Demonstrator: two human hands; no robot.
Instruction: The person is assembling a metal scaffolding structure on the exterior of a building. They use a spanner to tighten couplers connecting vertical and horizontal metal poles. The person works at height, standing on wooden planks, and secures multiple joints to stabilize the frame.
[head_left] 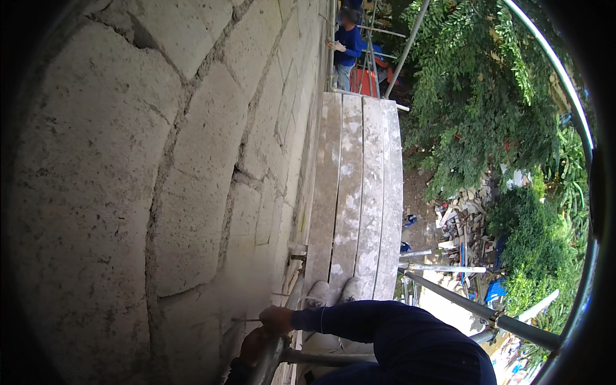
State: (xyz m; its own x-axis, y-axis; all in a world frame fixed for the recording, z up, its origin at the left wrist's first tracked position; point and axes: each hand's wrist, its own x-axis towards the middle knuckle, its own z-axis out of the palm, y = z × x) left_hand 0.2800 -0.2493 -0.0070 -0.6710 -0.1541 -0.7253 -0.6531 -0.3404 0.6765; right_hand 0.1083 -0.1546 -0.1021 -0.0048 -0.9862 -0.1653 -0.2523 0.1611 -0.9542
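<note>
Low in the view, next to the stone wall (pixel 196 186), my right hand (pixel 276 319) is closed around a thin rod-like tool (pixel 246 320). The tool's narrow end points left at the wall, and I cannot tell its exact kind. Just below, my left hand (pixel 255 345) is in shadow, close to the right hand and beside a scaffold pole (pixel 268 362). Its fingers look curled, but what they hold is hidden. A pale haze blurs the wall above the tool. My right arm, in a dark blue sleeve, reaches in from the lower right.
Worn scaffold planks (pixel 350 192) run away along the wall, with my shoes (pixel 350 290) on their near end. Metal tubes (pixel 449 295) cross at the right. At the far end a person in blue (pixel 348 45) faces the wall. Rubble (pixel 459 212) and trees lie below.
</note>
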